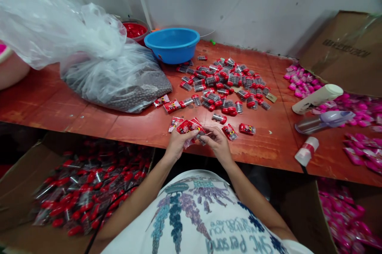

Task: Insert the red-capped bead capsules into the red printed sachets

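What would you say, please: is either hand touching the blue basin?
No, the blue basin stands on the reddish table, beyond the left hand and right hand.

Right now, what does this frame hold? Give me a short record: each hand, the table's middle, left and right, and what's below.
left hand: the left hand holds red packets
right hand: the right hand is at the same packets; its grip is partly hidden
table middle: a loose pile of red-capped tubes on the table, blue basin behind
table left: clear bag with small grey contents
table right: pink pieces, white cylinder, carton
below left: open box with more red-capped items
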{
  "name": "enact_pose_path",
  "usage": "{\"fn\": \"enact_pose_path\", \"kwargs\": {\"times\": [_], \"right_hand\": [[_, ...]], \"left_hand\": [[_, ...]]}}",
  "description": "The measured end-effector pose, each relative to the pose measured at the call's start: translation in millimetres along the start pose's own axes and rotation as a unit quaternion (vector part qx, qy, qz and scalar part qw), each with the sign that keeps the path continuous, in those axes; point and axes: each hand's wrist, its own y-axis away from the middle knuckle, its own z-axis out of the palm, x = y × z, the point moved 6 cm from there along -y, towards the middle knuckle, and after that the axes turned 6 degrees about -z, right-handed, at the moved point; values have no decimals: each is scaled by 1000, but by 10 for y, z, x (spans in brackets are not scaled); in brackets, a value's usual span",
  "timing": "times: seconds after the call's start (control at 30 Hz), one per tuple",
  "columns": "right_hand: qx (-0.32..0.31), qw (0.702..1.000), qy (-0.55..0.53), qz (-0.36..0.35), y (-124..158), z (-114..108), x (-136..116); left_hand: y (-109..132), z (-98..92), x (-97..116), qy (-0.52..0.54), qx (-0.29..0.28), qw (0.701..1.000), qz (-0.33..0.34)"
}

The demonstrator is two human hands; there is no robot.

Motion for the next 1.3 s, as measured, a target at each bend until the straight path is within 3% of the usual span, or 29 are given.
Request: {"fn": "enact_pose_path", "kwargs": {"times": [0.17,0.33,0.47,0.6,0.7,0.8,0.93,1.0,1.07,1.1,1.17,1.2,1.27,1.3], "right_hand": [[44,995,70,-52,60,-59,-1],[41,989,117,-85,84,-70,-53],[37,993,96,-61,37,-119,-13],[-31,999,15,-5,12,-81,48],[-14,999,-11,32,20,-140,74],[40,998,0,57,51,-402,132],[164,980,92,70,196,-1188,218],[206,953,204,85,291,-1562,224],[222,910,345,65,345,-1718,139],[226,887,402,37,353,-1683,70],[213,865,454,-34,332,-1398,-56],[185,876,440,-65,297,-1174,-86],[70,929,353,-81,189,-654,-47],[43,949,300,-87,142,-445,-34]], "left_hand": [[-25,42,-68,-3,6,1000,-26],[-41,78,-93,11,18,1000,8],[-57,93,-169,-1,-11,1000,0],[-72,87,-211,-3,-12,1000,-20],[-65,160,-255,14,-32,998,-52],[-57,205,-337,53,-38,990,-124],[-77,94,-383,108,11,977,-184],[-98,36,-376,112,23,977,-178],[-114,12,-396,104,32,979,-174],[-120,16,-419,97,37,979,-175],[-130,54,-472,81,44,980,-174],[-135,83,-491,77,45,982,-168],[-142,144,-505,80,39,986,-142],[-142,164,-498,87,35,988,-124]]}}
